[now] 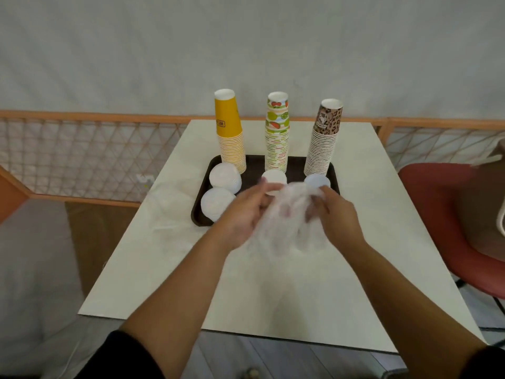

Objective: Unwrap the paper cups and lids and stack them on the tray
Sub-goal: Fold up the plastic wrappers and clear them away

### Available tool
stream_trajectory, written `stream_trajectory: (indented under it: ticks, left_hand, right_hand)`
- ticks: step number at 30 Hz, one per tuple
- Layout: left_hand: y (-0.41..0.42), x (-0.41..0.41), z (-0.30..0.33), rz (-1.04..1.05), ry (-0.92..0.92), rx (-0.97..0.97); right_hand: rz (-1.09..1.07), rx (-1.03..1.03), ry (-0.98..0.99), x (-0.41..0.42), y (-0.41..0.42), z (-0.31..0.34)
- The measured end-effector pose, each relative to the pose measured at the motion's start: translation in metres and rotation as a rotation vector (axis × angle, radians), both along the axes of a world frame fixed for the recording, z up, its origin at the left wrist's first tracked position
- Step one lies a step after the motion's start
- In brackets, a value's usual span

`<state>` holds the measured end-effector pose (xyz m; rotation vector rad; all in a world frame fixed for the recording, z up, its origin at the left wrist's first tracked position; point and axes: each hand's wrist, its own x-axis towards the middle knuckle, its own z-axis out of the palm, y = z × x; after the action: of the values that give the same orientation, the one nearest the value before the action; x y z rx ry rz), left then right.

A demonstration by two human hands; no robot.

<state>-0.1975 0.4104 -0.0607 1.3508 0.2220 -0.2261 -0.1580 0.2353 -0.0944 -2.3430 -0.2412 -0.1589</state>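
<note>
Three upside-down stacks of paper cups stand at the back of a dark brown tray (pixel 199 212): a yellow stack (pixel 231 132), a fruit-print stack (pixel 277 135) and a leopard-print stack (pixel 323 138). Several white lid stacks (pixel 225 177) sit in front of them on the tray. A crumpled clear plastic wrapper (pixel 287 214), blurred by motion, hangs over the tray's front edge. My left hand (pixel 246 212) grips its left side and my right hand (pixel 332 212) grips its right side.
The tray lies on a white square table (pixel 273 283). More clear plastic lies on the table left of the tray (pixel 166 203). A red chair (pixel 442 214) with a brown bag stands at the right. An orange mesh fence (pixel 82 149) runs behind.
</note>
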Motion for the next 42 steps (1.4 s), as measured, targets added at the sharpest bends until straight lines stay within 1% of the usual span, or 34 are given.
stream_trajectory:
  ticks: [1,3,4,6,9,11,14,16,18,21,24,27,30,31,33,35,37,38,40,42]
  left_hand:
    - [0.01,0.002,0.002,0.06,0.041,-0.125]
    - [0.029,0.004,-0.005,0.162,0.085,-0.223]
    - [0.036,0.001,-0.011,0.162,0.106,-0.227]
    - [0.041,-0.006,-0.029,0.065,0.162,-0.212]
    - [0.029,-0.017,-0.038,-0.133,0.195,-0.091]
    - [0.017,-0.016,-0.035,-0.139,0.161,0.016]
    - [0.005,-0.009,-0.027,0.053,0.082,0.144]
    - [0.002,-0.006,-0.024,0.136,0.005,0.206]
    - [-0.005,-0.007,-0.019,0.204,-0.051,0.224]
    - [-0.018,-0.008,-0.012,0.352,-0.087,0.265]
    - [-0.024,-0.008,-0.006,0.363,-0.167,0.334]
    - [-0.029,-0.008,0.001,0.245,-0.254,0.409]
    - [-0.033,-0.008,0.003,0.078,-0.24,0.398]
    - [-0.033,-0.008,0.003,0.038,-0.225,0.425]
    - [-0.035,-0.007,0.004,0.002,-0.225,0.58]
    - [-0.035,-0.006,0.003,0.031,-0.273,0.752]
    - [-0.037,-0.005,0.001,0.106,-0.31,0.872]
    - [-0.038,-0.003,0.0,0.161,-0.319,0.902]
    - [-0.04,-0.002,0.0,0.281,-0.351,0.878]
    - [-0.041,-0.001,0.001,0.386,-0.416,0.871]
  right_hand:
    - [-0.034,0.083,0.058,0.003,0.0,0.007]
    - [-0.098,0.358,0.238,0.009,0.0,0.015]
    - [-0.121,0.466,0.323,0.01,0.0,0.016]
    - [-0.141,0.572,0.418,0.01,-0.002,0.011]
    - [-0.172,0.627,0.472,0.008,-0.004,0.001]
    - [-0.158,0.614,0.49,0.005,-0.003,0.001]
    - [-0.086,0.634,0.529,0.001,-0.003,0.006]
    - [-0.046,0.618,0.536,-0.002,-0.004,0.01]
    - [0.001,0.648,0.512,-0.004,-0.005,0.011]
    - [-0.025,0.752,0.427,-0.005,-0.012,0.013]
    - [-0.028,0.692,0.295,-0.006,-0.025,0.019]
    - [0.041,0.677,0.255,-0.01,-0.037,0.025]
    - [0.092,0.651,0.245,-0.013,-0.047,0.031]
    - [0.109,0.619,0.236,-0.013,-0.051,0.033]
    - [0.101,0.492,0.222,-0.012,-0.057,0.034]
    - [0.047,0.381,0.179,-0.011,-0.063,0.034]
    - [0.006,0.332,0.12,-0.012,-0.069,0.031]
    - [-0.007,0.32,0.105,-0.014,-0.073,0.03]
    - [-0.023,0.273,0.104,-0.015,-0.079,0.026]
    - [0.007,0.125,0.137,-0.014,-0.087,0.024]
